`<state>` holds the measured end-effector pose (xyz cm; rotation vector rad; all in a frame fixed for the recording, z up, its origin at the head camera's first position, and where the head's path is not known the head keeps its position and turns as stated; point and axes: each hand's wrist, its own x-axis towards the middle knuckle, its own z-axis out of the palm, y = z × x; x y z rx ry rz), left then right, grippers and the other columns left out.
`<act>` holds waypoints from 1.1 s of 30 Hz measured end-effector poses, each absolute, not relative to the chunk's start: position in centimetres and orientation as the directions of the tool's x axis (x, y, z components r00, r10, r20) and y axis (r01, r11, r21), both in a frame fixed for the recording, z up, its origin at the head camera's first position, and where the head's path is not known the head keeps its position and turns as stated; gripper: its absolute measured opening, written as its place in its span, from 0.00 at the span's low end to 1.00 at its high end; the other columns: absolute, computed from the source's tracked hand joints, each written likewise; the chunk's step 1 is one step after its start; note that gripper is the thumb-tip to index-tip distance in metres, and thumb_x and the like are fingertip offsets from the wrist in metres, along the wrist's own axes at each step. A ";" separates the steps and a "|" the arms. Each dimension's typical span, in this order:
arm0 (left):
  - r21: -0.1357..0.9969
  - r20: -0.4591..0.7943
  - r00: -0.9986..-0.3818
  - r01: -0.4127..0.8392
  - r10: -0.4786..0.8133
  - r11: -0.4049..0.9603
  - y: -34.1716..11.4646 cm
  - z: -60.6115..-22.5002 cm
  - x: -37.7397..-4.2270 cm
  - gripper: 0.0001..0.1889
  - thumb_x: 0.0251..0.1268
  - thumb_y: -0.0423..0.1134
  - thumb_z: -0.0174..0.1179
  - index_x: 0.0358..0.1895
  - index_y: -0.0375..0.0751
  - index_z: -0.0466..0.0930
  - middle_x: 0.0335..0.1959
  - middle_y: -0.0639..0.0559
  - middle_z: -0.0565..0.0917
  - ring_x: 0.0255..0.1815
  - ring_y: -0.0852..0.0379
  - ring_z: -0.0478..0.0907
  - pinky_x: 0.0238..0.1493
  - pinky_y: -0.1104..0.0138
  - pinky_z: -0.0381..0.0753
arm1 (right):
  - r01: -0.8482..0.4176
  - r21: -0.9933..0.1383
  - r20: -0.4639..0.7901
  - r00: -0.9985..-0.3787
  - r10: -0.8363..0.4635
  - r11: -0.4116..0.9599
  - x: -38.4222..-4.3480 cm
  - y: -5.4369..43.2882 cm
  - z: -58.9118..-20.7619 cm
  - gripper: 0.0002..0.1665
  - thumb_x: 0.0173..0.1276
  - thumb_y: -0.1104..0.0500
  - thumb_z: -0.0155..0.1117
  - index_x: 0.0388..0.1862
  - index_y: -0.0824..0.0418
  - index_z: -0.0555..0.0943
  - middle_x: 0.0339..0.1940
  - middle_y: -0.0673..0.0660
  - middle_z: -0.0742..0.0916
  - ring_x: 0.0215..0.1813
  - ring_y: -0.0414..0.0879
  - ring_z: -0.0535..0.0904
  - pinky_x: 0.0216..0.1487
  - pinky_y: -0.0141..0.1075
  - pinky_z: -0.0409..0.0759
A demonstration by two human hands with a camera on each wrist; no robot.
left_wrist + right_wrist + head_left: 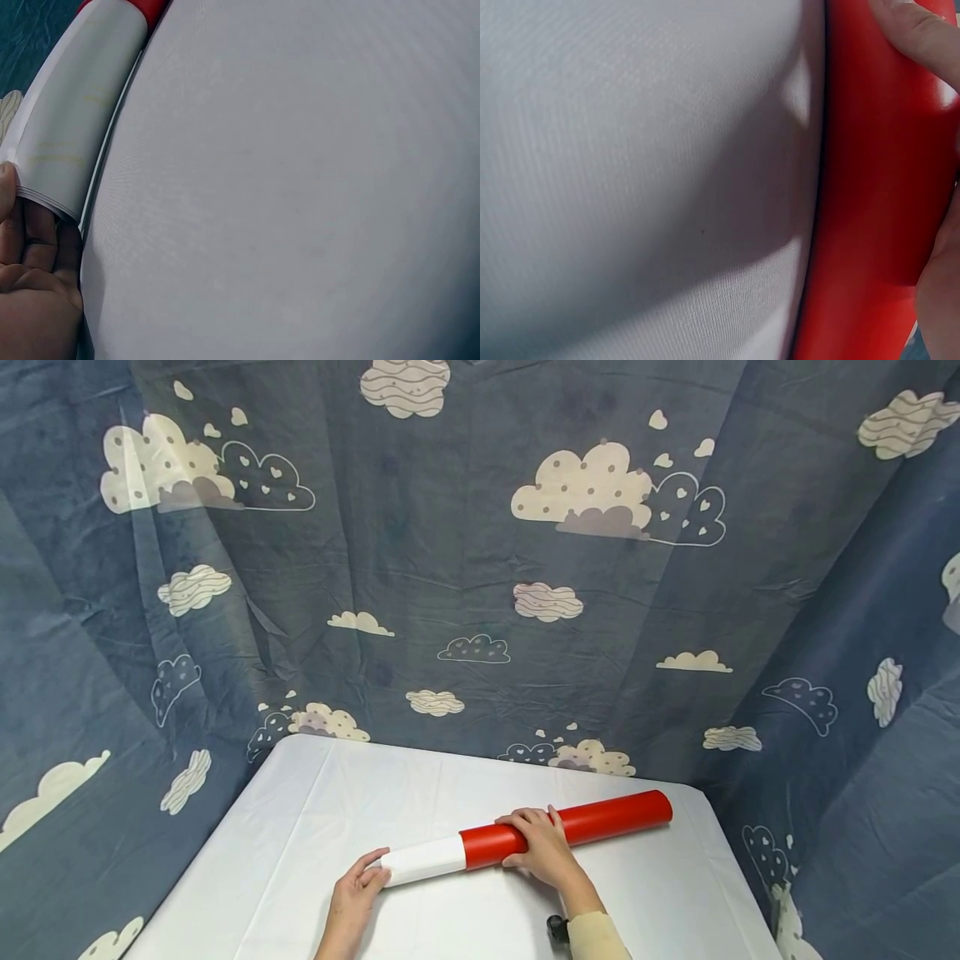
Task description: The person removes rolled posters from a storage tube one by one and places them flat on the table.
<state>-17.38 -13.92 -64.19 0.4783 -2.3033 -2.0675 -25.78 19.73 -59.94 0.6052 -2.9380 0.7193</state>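
Note:
A long red tube lies slantwise on the white-covered table, and a white paper roll sticks out of its left end. My left hand pinches the outer end of the roll. In the left wrist view the thumb presses the outside of the white roll, while the fingers reach under its layered rim, their tips hidden. My right hand grips the red tube near its middle from above. The right wrist view shows the thumb laid across the glossy red surface.
The white cloth covers the table, which ends at a back edge near the curtain. A dark blue curtain with cloud prints surrounds the table at the back and both sides. A small black object sits beside the right sleeve.

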 end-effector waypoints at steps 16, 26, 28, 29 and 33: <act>0.965 -0.203 -0.953 -0.234 -0.227 0.120 -13.8 -63.9 -17.2 0.24 0.72 0.46 0.69 0.68 0.46 0.81 0.48 0.50 0.94 0.55 0.64 0.86 0.68 0.56 0.76 | -0.367 -0.467 0.127 -0.928 -0.350 0.804 -25.9 20.6 -59.8 0.37 0.51 0.53 0.89 0.62 0.47 0.85 0.60 0.57 0.85 0.68 0.60 0.75 0.81 0.73 0.50; 0.967 -0.221 -0.950 -0.243 -0.221 0.078 -13.8 -64.3 -17.3 0.25 0.71 0.45 0.70 0.68 0.46 0.82 0.47 0.51 0.94 0.54 0.64 0.86 0.55 0.75 0.75 | -0.368 -0.457 0.129 -0.928 -0.350 0.809 -26.2 21.2 -60.1 0.38 0.50 0.54 0.89 0.62 0.46 0.85 0.60 0.56 0.86 0.68 0.59 0.75 0.82 0.72 0.49; 0.967 -0.221 -0.950 -0.243 -0.221 0.075 -13.8 -64.4 -17.3 0.25 0.71 0.45 0.70 0.68 0.46 0.81 0.47 0.50 0.94 0.54 0.64 0.85 0.53 0.77 0.75 | -0.370 -0.454 0.133 -0.927 -0.349 0.810 -26.3 21.2 -60.2 0.38 0.50 0.53 0.89 0.62 0.46 0.85 0.60 0.56 0.86 0.68 0.59 0.76 0.82 0.72 0.49; 0.967 -0.222 -0.950 -0.243 -0.221 0.074 -13.8 -64.4 -17.3 0.25 0.70 0.45 0.70 0.68 0.45 0.81 0.47 0.50 0.94 0.54 0.64 0.85 0.52 0.78 0.75 | -0.371 -0.456 0.134 -0.927 -0.349 0.809 -26.3 21.2 -60.2 0.38 0.50 0.54 0.90 0.62 0.47 0.85 0.59 0.56 0.86 0.68 0.59 0.76 0.82 0.72 0.49; 0.968 -0.213 -0.951 -0.237 -0.222 0.088 -13.8 -64.4 -17.3 0.25 0.71 0.45 0.70 0.68 0.46 0.82 0.46 0.50 0.94 0.54 0.63 0.86 0.52 0.79 0.75 | -0.367 -0.466 0.138 -0.929 -0.344 0.805 -26.3 21.3 -60.0 0.38 0.49 0.54 0.90 0.61 0.48 0.85 0.59 0.56 0.86 0.68 0.60 0.75 0.82 0.72 0.49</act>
